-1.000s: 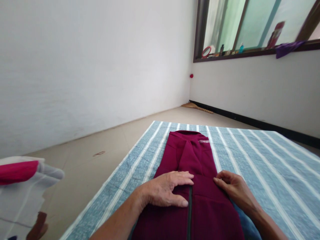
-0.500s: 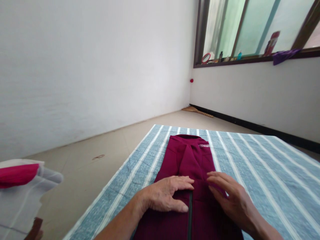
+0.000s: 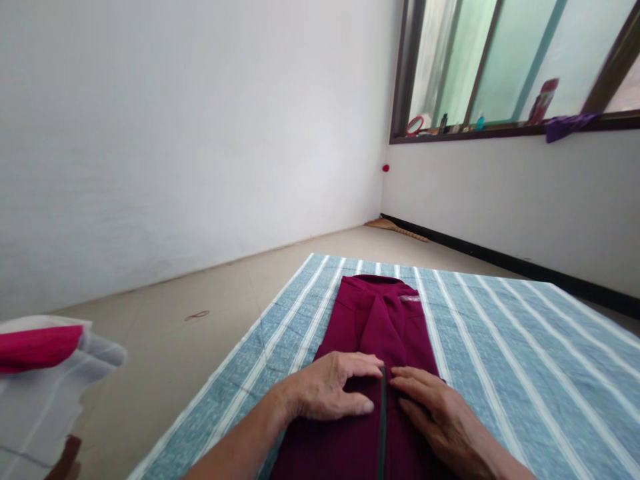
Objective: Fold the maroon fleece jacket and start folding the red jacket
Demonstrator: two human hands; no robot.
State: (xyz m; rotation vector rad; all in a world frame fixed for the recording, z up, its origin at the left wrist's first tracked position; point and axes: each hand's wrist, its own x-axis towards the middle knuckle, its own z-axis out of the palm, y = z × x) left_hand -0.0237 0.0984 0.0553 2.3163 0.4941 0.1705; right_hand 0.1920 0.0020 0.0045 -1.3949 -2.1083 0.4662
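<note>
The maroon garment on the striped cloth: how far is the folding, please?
Done: the maroon garment lies on the striped cloth as a narrow strip, sides folded in, collar at the far end. In hand: the left hand and right hand press flat on it, either side of the dark zipper. Left, probably: folding the strip along its length, since it is at full length.

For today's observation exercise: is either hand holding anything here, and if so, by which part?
Nothing is gripped. The left hand and right hand press flat on the maroon garment, either side of its zip.
</note>
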